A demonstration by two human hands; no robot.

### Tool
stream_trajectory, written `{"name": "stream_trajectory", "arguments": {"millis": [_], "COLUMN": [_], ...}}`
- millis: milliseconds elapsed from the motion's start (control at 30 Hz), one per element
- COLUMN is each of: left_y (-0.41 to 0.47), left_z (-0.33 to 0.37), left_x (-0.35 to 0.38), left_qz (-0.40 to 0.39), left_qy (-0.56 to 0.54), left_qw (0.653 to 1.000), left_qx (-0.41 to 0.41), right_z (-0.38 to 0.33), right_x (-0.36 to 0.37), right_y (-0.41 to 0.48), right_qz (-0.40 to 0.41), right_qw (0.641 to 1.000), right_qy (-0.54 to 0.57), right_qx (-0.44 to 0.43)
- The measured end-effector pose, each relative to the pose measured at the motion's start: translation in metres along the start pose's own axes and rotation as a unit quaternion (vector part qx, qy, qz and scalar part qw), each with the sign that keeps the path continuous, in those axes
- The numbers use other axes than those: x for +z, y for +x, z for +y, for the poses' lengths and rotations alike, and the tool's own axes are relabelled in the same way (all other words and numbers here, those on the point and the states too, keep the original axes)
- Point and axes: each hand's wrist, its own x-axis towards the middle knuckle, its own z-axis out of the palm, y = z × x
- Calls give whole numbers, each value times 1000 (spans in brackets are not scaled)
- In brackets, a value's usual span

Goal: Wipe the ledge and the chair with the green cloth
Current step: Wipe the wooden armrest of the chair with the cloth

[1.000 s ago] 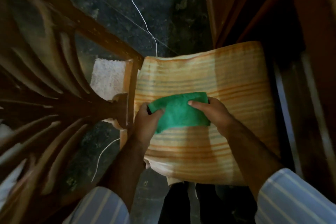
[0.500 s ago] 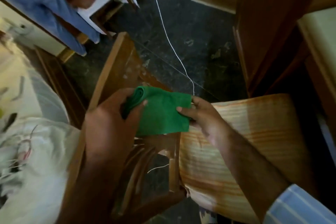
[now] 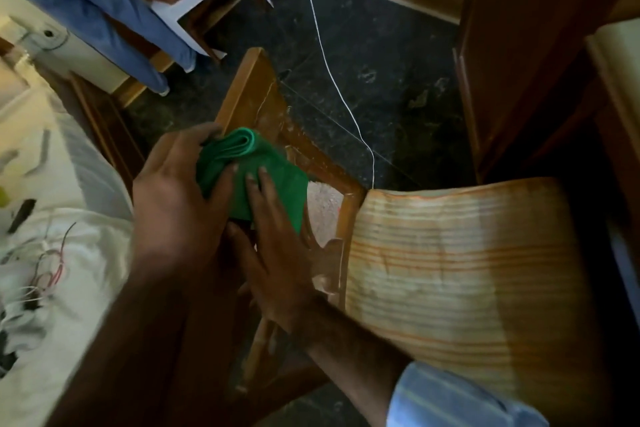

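Green cloth [image 3: 277, 184], folded, sits over the wooden frame of the chair [image 3: 252, 97], beside its striped cushion [image 3: 450, 270]. Left hand [image 3: 176, 198] curls round the rolled end; right hand [image 3: 277, 263] lays straight fingers flat on top.

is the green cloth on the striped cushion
No, the left hand grips and the right hand touches the green cloth over the chair back, off the striped cushion.

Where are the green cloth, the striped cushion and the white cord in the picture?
green cloth [image 3: 287, 188]: head view, flat part near its right edge.
striped cushion [image 3: 457, 274]: head view, middle of its top face.
white cord [image 3: 325, 57]: head view, its middle stretch.
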Motion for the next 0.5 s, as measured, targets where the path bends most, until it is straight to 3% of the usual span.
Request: {"name": "stream_trajectory", "arguments": {"millis": [133,333,500], "left_y": [3,8,12], "left_z": [-6,-8,-6], "left_x": [5,9,15], "left_qz": [-10,-67,-155], "left_qy": [-44,-98,12], "left_qw": [997,992,988], "left_qx": [-57,-49,1], "right_z": [5,16,62], "right_x": [10,2,-2], "right_y": [20,85,109], "right_qz": [30,112,134], "right_qw": [999,993,991], "right_qy": [1,4,1], "right_qx": [-15,-45,-16]}}
